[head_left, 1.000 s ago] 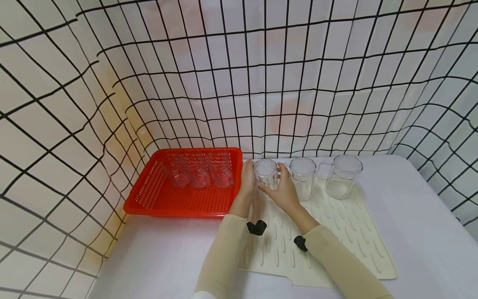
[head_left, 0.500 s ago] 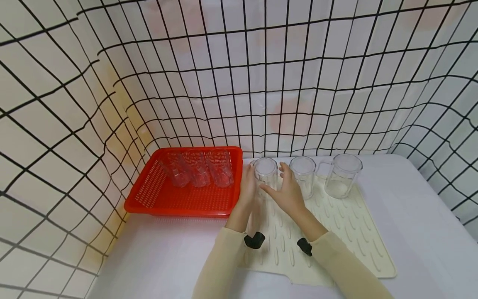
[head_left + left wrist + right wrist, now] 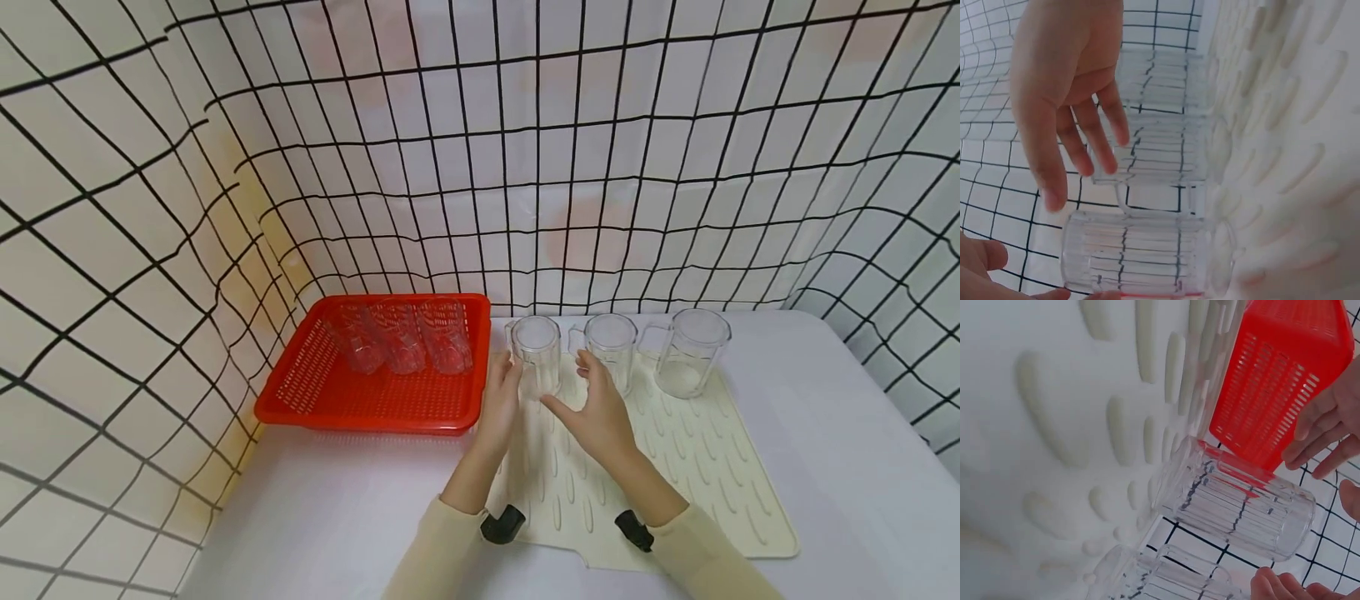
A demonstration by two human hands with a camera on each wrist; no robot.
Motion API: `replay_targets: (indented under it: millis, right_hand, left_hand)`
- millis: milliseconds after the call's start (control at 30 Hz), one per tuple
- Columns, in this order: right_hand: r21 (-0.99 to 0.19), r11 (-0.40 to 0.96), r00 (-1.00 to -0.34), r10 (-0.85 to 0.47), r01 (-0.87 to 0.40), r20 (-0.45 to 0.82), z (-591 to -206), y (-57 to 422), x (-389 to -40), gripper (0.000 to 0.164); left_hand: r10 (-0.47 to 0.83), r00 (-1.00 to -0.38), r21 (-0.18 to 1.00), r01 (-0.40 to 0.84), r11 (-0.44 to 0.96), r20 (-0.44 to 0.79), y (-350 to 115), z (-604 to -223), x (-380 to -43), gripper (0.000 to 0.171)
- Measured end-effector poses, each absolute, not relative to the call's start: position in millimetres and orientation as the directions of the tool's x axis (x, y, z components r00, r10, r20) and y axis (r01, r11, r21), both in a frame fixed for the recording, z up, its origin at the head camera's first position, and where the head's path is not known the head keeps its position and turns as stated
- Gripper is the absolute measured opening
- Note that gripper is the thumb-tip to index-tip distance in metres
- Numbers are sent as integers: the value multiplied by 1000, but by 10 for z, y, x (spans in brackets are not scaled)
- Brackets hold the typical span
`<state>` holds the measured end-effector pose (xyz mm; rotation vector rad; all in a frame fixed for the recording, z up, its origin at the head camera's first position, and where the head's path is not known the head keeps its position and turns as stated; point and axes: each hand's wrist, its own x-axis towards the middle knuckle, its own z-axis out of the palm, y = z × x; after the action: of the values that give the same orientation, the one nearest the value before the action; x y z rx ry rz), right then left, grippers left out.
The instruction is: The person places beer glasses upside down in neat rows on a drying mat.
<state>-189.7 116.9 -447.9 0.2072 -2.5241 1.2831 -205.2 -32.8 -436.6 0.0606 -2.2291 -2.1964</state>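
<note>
Left hand (image 3: 498, 412), fingers extended, right hand (image 3: 602, 417), fingers apart: either side of one mug (image 3: 540, 358), upright on mat (image 3: 720, 483); left hand's contact unclear. Two more mugs (image 3: 690, 358), rightward. Basket (image 3: 375, 408), left, holding three glasses (image 3: 446, 337).

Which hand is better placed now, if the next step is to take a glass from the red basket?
Probably the left hand: it is nearer to the red basket, where three glasses are. The right hand is farther from it, above the pale mat.
</note>
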Motion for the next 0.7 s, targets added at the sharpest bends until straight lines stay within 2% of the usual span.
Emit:
replay_targets:
  millis: [167,333,567,700]
  right_hand:
    - [-754,595,-935,11,-278,354,-4479,1309,-1744,78]
    - [-709,647,-918,36,-280,395,-4545,1517,-1648,65]
    - [-713,665,-926,84,-222,367,-4514,1785,-1504,50]
    - [-717,681,-942,121,-150,312,-4541,1983,-1425,52]
  left_hand:
    - [17,-1000,999,-4,44,-5,-410,-4346,-1920,55]
    - [41,-997,997,73,23,72,-489,-4349,-1818,41]
    - [-33,-972,972,232,-38,231,-729,-4251,-1750,25]
    - [-80,-973,975,219,-27,216,-892,-4226,-1834,22]
